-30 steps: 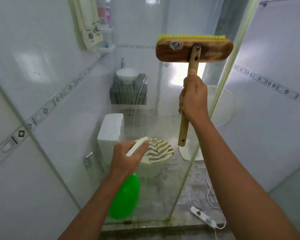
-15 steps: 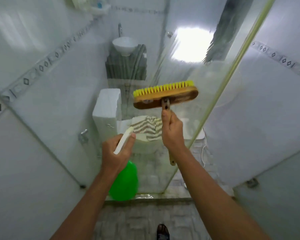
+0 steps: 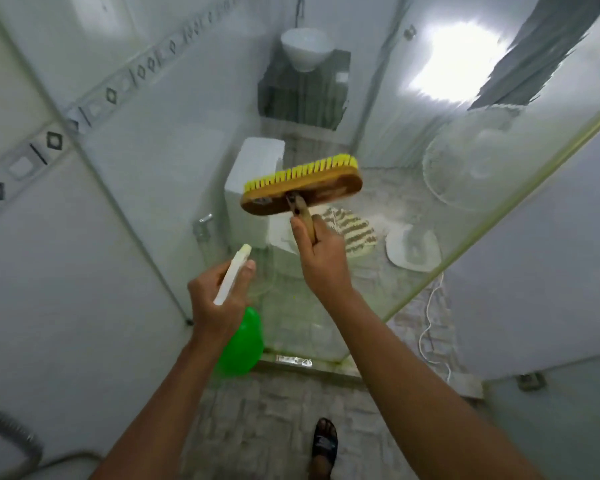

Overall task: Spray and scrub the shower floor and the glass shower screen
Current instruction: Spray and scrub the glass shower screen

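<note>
Bristles of bright yellow on the wooden scrub brush (image 3: 302, 190) point away toward the clear glass shower screen (image 3: 413, 209), the broad brush head held level at mid-height in front of the pane; whether the bristles touch the glass I cannot tell. The right hand (image 3: 321, 258) grasps the brush's short wooden handle just below the head, fingers curled round it. Lower and to the left, the left hand (image 3: 217, 296) grips the white trigger head of a green plastic spray bottle (image 3: 241, 344), thumb lying along the nozzle (which points up and away), the green body hanging below the wrist. Underfoot lies the mottled grey stone shower floor (image 3: 274, 410), with a foot in a black sandal (image 3: 324, 445) standing on it near the lower edge. Behind the glass stand a white toilet (image 3: 253, 188) with a striped cloth (image 3: 352, 230) on its lid, a white wall basin (image 3: 305, 51) and a white pedestal fan (image 3: 465, 161).
</note>
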The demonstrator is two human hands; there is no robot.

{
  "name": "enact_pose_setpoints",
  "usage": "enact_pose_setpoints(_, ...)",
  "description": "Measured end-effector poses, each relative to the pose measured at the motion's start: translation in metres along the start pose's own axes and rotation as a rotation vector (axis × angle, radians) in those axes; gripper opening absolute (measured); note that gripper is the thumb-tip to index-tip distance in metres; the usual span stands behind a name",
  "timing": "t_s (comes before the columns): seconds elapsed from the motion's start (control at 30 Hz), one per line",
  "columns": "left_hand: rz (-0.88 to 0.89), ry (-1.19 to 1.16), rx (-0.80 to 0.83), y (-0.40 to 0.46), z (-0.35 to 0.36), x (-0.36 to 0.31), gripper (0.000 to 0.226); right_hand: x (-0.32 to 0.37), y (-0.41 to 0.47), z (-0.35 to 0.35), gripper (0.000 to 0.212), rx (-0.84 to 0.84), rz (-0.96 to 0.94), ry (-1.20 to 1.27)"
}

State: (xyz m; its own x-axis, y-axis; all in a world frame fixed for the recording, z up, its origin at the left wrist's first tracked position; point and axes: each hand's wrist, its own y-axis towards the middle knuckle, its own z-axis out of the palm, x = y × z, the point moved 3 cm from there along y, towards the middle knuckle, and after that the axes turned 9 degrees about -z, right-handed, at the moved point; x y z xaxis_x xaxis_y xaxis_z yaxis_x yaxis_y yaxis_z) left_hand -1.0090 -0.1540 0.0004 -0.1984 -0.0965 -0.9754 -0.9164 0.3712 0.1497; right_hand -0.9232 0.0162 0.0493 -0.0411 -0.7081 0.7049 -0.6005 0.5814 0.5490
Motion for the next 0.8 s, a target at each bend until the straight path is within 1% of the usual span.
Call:
enact_pose_setpoints(0.07, -0.031, -0.021, -0.038, 0.0, -0.008, 0.0, 0.052, 0.031, 0.029, 0.005, 0.034, -0.035, -0.08, -0.012)
enact_pose_setpoints(0.13, -0.045, -0.021, -0.054, -0.003, -0.015, 0.001, 0.049, 0.04, 0.039, 0.015, 0.034, -0.027, -0.12, -0.007)
enact_pose_setpoints(0.23, -0.032, -0.001, -0.034, -0.008, -0.027, 0.009, 0.048, 0.003, 0.012, 0.038, 0.035, 0.067, -0.109, -0.057)
enact_pose_setpoints(0.3, -0.052, -0.003, -0.04, -0.011, -0.037, 0.016, 0.05, -0.042, -0.028, 0.058, 0.039, 0.22, -0.019, -0.147)
enact_pose_setpoints(0.37, -0.069, 0.017, -0.049, -0.015, -0.046, 0.021, 0.048, -0.09, -0.076, 0.068, 0.044, 0.399, 0.127, -0.277)
enact_pose_setpoints(0.4, -0.08, 0.034, -0.051, -0.017, -0.051, 0.025, 0.046, -0.11, -0.098, 0.068, 0.044, 0.46, 0.2, -0.328)
enact_pose_setpoints(0.47, -0.103, 0.039, -0.057, -0.023, -0.061, 0.032, 0.041, -0.133, -0.129, 0.063, 0.044, 0.494, 0.299, -0.378)
enact_pose_setpoints(0.5, -0.106, 0.037, -0.065, -0.025, -0.066, 0.034, 0.039, -0.135, -0.134, 0.063, 0.045, 0.495, 0.317, -0.386)
enact_pose_setpoints(0.53, -0.108, 0.042, -0.074, -0.026, -0.071, 0.037, 0.039, -0.131, -0.132, 0.066, 0.045, 0.501, 0.312, -0.395)
enact_pose_setpoints(0.6, -0.121, 0.058, -0.095, -0.027, -0.078, 0.041, 0.039, -0.112, -0.114, 0.083, 0.046, 0.519, 0.243, -0.408)
enact_pose_setpoints(0.73, -0.098, 0.091, -0.124, -0.027, -0.087, 0.046, 0.041, -0.049, -0.06, 0.138, 0.048, 0.497, 0.087, -0.318)
enact_pose_setpoints(0.8, -0.092, 0.096, -0.132, -0.027, -0.09, 0.045, 0.035, -0.02, -0.039, 0.164, 0.048, 0.488, 0.038, -0.289)
